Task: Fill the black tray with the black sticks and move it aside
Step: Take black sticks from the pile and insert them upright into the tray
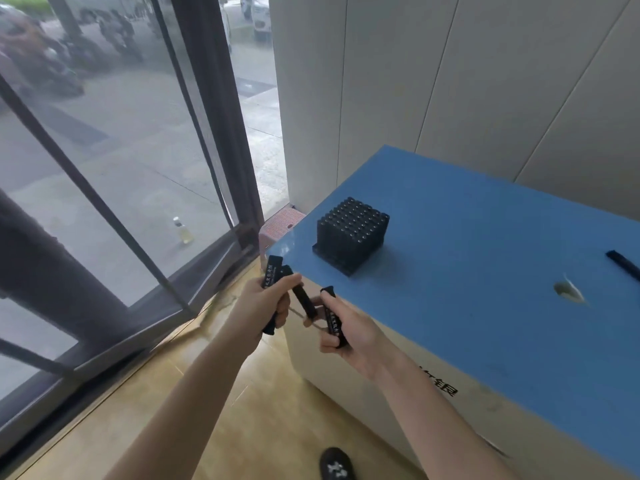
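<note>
A black tray (347,269) stands on the blue table top near its left corner, packed with several upright black sticks (355,226). In front of that corner, off the table, my left hand (263,306) grips two black sticks (272,271) with white lettering. My right hand (349,327) holds another lettered black stick (334,322) just beside it. The two hands nearly touch, and one of the left hand's sticks reaches across to the right fingers.
The blue table top (485,271) has a torn hole (568,291) and a long black object (623,268) at its right edge. A glass door (121,168) is at left, a red stool (280,226) behind the table, and my shoe (336,465) on the wooden floor.
</note>
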A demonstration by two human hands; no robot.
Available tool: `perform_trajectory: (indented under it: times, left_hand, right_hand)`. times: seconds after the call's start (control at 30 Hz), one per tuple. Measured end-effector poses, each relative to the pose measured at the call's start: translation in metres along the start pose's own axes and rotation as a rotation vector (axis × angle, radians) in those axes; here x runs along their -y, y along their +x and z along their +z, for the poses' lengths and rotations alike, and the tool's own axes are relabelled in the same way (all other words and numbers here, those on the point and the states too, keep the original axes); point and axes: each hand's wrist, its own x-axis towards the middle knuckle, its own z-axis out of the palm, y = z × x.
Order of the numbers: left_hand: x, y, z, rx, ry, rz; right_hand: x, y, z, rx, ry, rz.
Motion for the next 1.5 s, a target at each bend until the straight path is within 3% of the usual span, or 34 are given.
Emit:
perform_trajectory:
  times: [0.13,0.33,0.5,0.6,0.67,0.83,0.97,1.5]
  left_hand:
    - [-0.008,0.035,-0.032,-0.071,-0.103,0.007]
    - [-0.030,0.096,-0.057,-0.032,-0.098,-0.019]
    - [-0.044,0.143,-0.074,-0.019,-0.079,-0.024]
    - [-0.047,0.164,-0.081,0.022,-0.049,-0.073]
    - [-0.049,0.180,-0.084,0.087,-0.062,-0.074]
    - [-0.049,0.211,-0.089,0.255,-0.052,-0.101]
    - [-0.055,0.222,-0.096,0.375,-0.001,-0.116]
    - [-0.058,0.238,-0.095,0.546,0.017,-0.134]
  right_hand:
    - [0.009,0.032,-0.012,-0.145,0.053,0.029]
    - [0.030,0.080,-0.029,-0.265,0.152,-0.003]
    - [0.038,0.093,-0.036,-0.424,-0.328,-0.127]
    - [0.039,0.099,-0.037,-0.630,-0.469,-0.242]
    - [0.039,0.106,-0.040,-0.764,-0.592,-0.319]
    - [0.030,0.124,-0.026,-0.911,-0.876,-0.503]
    - [0.023,0.137,-0.010,-1.023,-1.048,-0.507]
    - [0.038,0.154,0.003,-1.102,-1.259,-0.474]
